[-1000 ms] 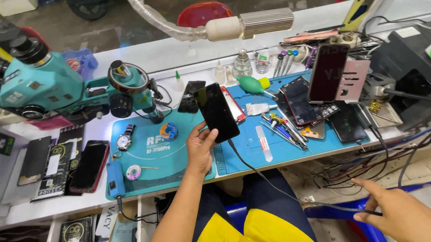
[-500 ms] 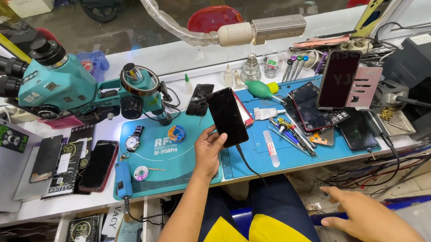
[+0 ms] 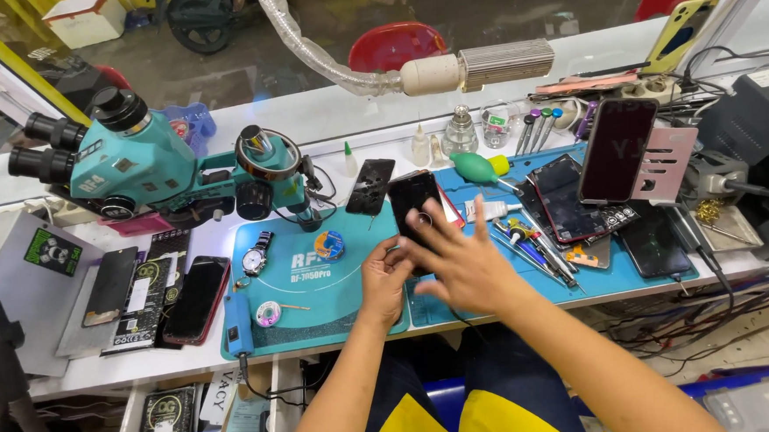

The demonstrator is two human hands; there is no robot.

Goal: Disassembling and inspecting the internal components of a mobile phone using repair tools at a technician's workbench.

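Bench: white workbench [image 3: 103, 367] running left to right below a window ledge.
Left mat: teal repair mat [image 3: 336, 297] carrying a wristwatch [image 3: 254, 256], a solder-wire spool [image 3: 269, 313] and a tape roll [image 3: 328, 244].
Right mat: blue mat [image 3: 642, 286] with screwdrivers [image 3: 535, 247] and dark phone screens [image 3: 572, 199].
Far left: teal microscope [image 3: 136, 163]; beside it a red-edged phone [image 3: 196, 300] lies flat.

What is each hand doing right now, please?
Left hand: closed in a grip on the lower end of the black phone.
Right hand: open, fingers spread over the phone; contact cannot be told.
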